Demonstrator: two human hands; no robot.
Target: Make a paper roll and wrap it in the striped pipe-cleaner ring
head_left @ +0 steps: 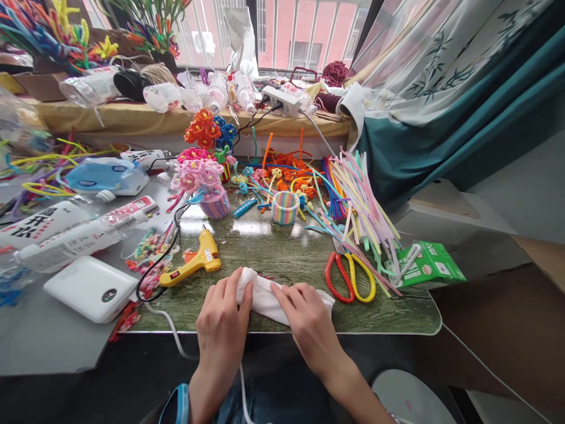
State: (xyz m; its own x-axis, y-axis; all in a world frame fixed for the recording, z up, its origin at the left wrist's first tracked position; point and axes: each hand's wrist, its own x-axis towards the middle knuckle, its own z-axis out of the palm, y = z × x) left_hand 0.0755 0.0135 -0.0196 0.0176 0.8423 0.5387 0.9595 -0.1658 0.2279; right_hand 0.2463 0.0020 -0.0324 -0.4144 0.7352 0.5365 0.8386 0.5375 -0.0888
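A white cloth (267, 301), folded into a long bundle, lies at the front edge of the green table. My left hand (222, 321) pinches its left end between thumb and fingers. Closed over the middle and right part is my right hand (308, 321), its fingers pressing the cloth from above. I cannot tell whether anything is wrapped inside. To the right lie scissors (348, 277) with one red and one yellow handle. A yellow glue gun (194, 259) rests to the left. Beyond my hands stands a small striped pipe-cleaner basket (285, 208).
A flower pot (215, 203) holds pink pipe-cleaner flowers. Pastel pipe cleaners (359, 200) spread at right beside a green packet (430, 263). A white power bank (91, 288) and plastic bottles (83, 238) crowd the left. A white cable (170, 330) hangs over the front edge.
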